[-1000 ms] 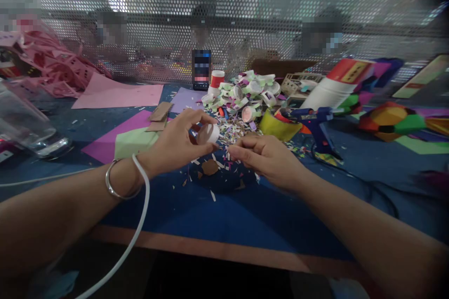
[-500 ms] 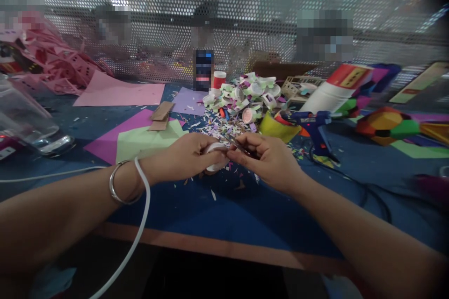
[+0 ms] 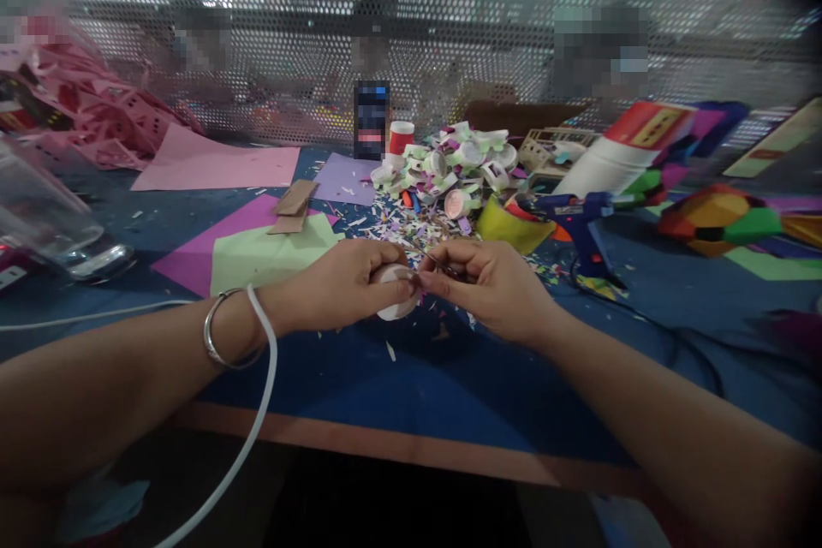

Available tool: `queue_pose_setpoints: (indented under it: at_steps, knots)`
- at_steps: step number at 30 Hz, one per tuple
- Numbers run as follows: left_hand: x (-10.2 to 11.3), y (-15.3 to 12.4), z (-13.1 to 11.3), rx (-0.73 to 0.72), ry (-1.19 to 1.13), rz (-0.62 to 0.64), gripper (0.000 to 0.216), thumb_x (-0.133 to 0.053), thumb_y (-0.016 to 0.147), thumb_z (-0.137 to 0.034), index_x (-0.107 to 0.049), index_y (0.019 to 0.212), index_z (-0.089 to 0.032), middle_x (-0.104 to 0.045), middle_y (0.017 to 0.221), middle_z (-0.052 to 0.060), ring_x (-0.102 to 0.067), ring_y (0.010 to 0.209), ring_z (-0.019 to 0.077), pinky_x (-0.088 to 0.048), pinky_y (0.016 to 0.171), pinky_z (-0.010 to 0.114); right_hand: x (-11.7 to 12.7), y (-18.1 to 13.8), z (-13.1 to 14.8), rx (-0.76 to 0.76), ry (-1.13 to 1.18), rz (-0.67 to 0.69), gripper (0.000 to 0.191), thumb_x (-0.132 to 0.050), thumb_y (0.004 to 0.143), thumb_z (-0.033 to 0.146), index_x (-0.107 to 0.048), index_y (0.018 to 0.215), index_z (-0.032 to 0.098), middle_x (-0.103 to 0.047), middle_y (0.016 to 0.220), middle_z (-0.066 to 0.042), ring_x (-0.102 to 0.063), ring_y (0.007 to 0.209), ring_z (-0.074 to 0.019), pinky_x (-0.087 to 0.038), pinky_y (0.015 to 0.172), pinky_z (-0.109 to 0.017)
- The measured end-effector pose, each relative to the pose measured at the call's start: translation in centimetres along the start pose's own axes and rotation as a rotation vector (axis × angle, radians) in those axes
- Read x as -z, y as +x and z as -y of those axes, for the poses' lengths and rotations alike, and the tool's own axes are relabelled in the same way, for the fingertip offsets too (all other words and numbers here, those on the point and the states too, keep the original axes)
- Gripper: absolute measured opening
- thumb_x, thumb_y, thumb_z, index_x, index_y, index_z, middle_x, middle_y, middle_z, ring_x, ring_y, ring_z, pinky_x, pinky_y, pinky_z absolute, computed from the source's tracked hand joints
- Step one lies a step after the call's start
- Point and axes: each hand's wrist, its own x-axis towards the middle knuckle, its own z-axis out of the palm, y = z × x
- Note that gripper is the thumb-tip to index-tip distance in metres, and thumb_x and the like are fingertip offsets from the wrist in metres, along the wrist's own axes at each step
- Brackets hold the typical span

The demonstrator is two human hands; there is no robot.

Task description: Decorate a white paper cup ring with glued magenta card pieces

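My left hand [image 3: 350,284] is closed round a white paper cup base [image 3: 396,295], its round face turned toward me. My right hand [image 3: 491,287] is closed on slim metal scissors [image 3: 442,264], whose thin tips point up and to the left; the fingers hide most of the handles. The right fingertips meet the cup base at its right edge, beside the left thumb. Paper scraps [image 3: 411,227] lie scattered under and behind both hands. Just beyond them rises a heap of cut cup pieces [image 3: 449,167] in white and pale green.
A blue glue gun [image 3: 574,218] stands at right, its black cable trailing. Coloured paper sheets [image 3: 270,257] and brown card [image 3: 294,205] lie left. A clear container [image 3: 51,205] is far left, stacked white cups [image 3: 607,158] back right. A white cable [image 3: 257,419] crosses my left wrist.
The cup base has turned so its round face shows more fully. The scissors have shifted slightly within the right fingers. The view has tilted a little.
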Motion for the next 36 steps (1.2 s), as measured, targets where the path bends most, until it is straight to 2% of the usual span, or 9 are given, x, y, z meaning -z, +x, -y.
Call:
queue_pose_setpoints:
  at_steps: [7, 12, 15, 19, 26, 32, 36]
  knots:
    - [0.4, 0.1, -0.2, -0.045, -0.231, 0.154, 0.024, -0.059, 0.091, -0.032, -0.058, 0.075, -0.014, -0.049, 0.068, -0.003, -0.046, 0.06, 0.0086, -0.035, 0.052, 0.02, 0.7, 0.0, 0.6, -0.028, 0.099, 0.12, 0.038, -0.073, 0.085, 0.052, -0.063, 0.081, 0.015, -0.053, 0.07, 0.002, -0.042, 0.062, -0.0099, -0.03, 0.056, -0.026]
    - [0.3, 0.2, -0.2, -0.04, -0.368, 0.16, 0.025, -0.067, 0.088, -0.037, -0.058, 0.079, -0.015, -0.051, 0.069, -0.003, -0.047, 0.059, 0.0079, -0.035, 0.051, 0.019, 0.9, -0.1, 0.9, -0.038, 0.213, 0.179, 0.036, -0.074, 0.085, 0.049, -0.062, 0.083, 0.015, -0.049, 0.066, 0.005, -0.035, 0.055, -0.0062, -0.022, 0.048, -0.024]
    - [0.0, 0.2, 0.0, -0.074, -0.376, 0.122, 0.023, -0.067, 0.09, -0.036, -0.061, 0.083, -0.014, -0.054, 0.071, -0.003, -0.048, 0.06, 0.0076, -0.037, 0.052, 0.019, 0.9, -0.1, 0.8, -0.042, 0.233, 0.154, 0.035, -0.075, 0.085, 0.048, -0.061, 0.082, 0.016, -0.044, 0.062, 0.007, -0.029, 0.05, -0.0045, -0.018, 0.045, -0.023]
    - [-0.4, 0.1, 0.1, -0.182, -0.293, -0.01, 0.022, -0.065, 0.092, -0.032, -0.061, 0.078, -0.015, -0.055, 0.07, -0.004, -0.048, 0.063, 0.0073, -0.038, 0.055, 0.018, 0.9, -0.1, 0.8, -0.052, 0.291, 0.145, 0.032, -0.074, 0.087, 0.045, -0.059, 0.084, 0.016, -0.04, 0.059, 0.009, -0.027, 0.046, -0.0032, -0.015, 0.042, -0.022]
    - [-0.9, -0.3, -0.2, -0.304, -0.162, -0.182, 0.023, -0.069, 0.091, -0.031, -0.06, 0.076, -0.016, -0.058, 0.071, -0.004, -0.05, 0.064, 0.0066, -0.037, 0.057, 0.018, 1.0, -0.4, 1.1, -0.034, 0.331, 0.182, 0.031, -0.072, 0.089, 0.044, -0.06, 0.087, 0.016, -0.041, 0.058, 0.009, -0.028, 0.046, -0.0032, -0.017, 0.041, -0.022]
    - [-1.0, -0.3, 0.0, -0.294, -0.064, -0.205, 0.022, -0.067, 0.092, -0.032, -0.061, 0.078, -0.016, -0.055, 0.068, -0.005, -0.049, 0.062, 0.0068, -0.037, 0.056, 0.019, 1.0, -0.3, 1.0, 0.026, 0.252, 0.123, 0.028, -0.072, 0.09, 0.041, -0.06, 0.086, 0.016, -0.044, 0.063, 0.008, -0.031, 0.049, -0.0037, -0.02, 0.045, -0.022]
    - [-1.2, -0.4, 0.2, -0.308, -0.051, -0.204, 0.018, -0.065, 0.093, -0.031, -0.063, 0.082, -0.016, -0.059, 0.07, -0.003, -0.051, 0.062, 0.0073, -0.039, 0.057, 0.02, 0.7, -0.2, 1.1, 0.085, 0.193, 0.105, 0.029, -0.07, 0.09, 0.043, -0.06, 0.087, 0.016, -0.051, 0.071, 0.004, -0.04, 0.058, -0.0066, -0.031, 0.053, -0.023]
